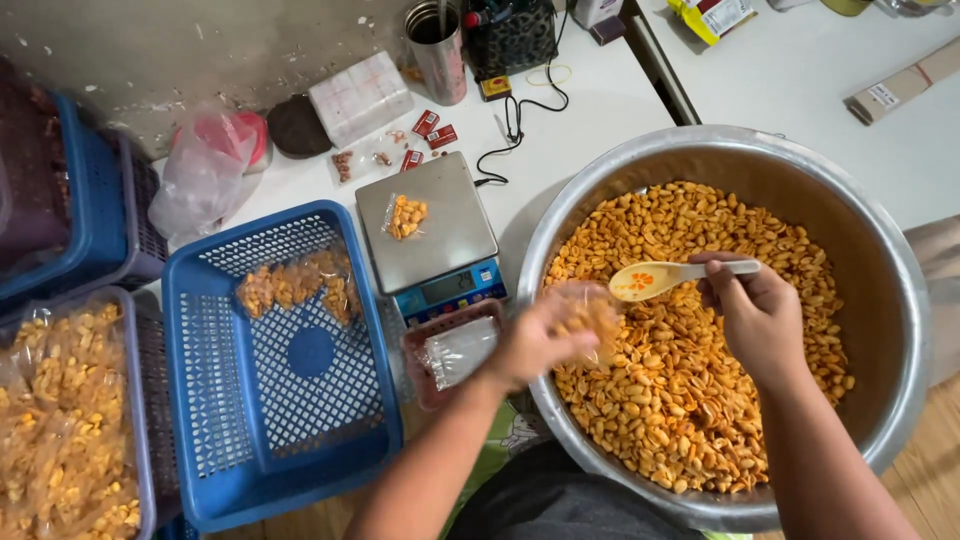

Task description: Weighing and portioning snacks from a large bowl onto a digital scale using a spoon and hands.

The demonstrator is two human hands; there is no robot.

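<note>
The left hand (532,342) is curled around a small clear bag (590,318) partly filled with orange nuts, fingers closed on its upper part, holding it over the near-left rim of the big metal bowl (880,250). The right hand (760,315) grips the handle of a pale plastic spoon (665,277) in a closed pinch, thumb on top; the spoon's scoop points toward the left hand and sits just beside the bag's mouth, and whether it touches the plastic is hard to tell. Both hands hang above the heap of nuts (690,360) that fills the bowl's floor, with open room beyond and to the right of the right hand before the bowl's wall rises.

Just left of the left hand lies a small reddish tray with clear empty bags (458,352), close to the wrist. Beyond it stands a digital scale (430,235) with one filled bag (405,216) on its plate. Farther left sits a blue basket (275,370) holding a few filled bags, mostly bare floor showing, and past that a grey basket (70,420) packed with them. The white counter (600,110) carries a metal cup (437,50) and a black cable (520,115) well beyond the hands.
</note>
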